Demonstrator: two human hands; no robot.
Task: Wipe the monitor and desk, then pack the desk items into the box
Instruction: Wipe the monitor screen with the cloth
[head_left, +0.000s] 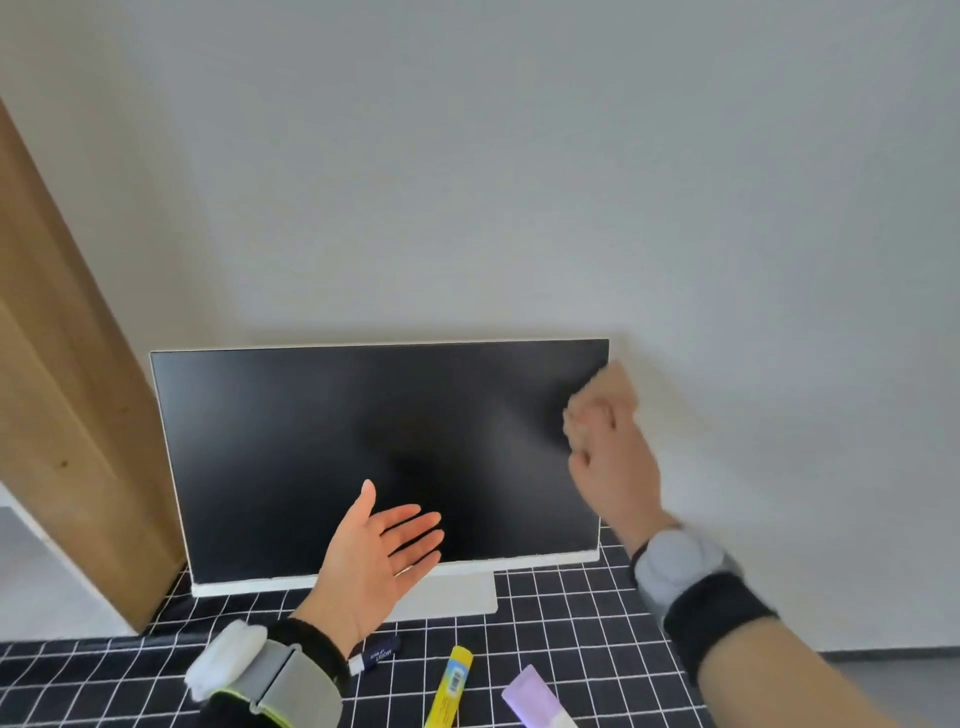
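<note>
A white-framed monitor (291, 457) with a dark screen stands on the desk (566, 618), which is covered in black cloth with a white grid. My right hand (613, 467) is shut on a beige wiping cloth (613, 389) and presses it against the screen's upper right corner. My left hand (374, 556) hovers open, palm up, in front of the screen's lower middle, holding nothing. On the desk near me lie a dark blue eraser (376, 656), a yellow glue stick (451, 686) and a lilac highlighter (537, 699). No box is visible.
A tall wooden panel (67, 415) leans at the left, close to the monitor's left edge. A plain grey wall (519, 182) rises right behind the monitor. The monitor's white base (452, 597) sits on the grid cloth.
</note>
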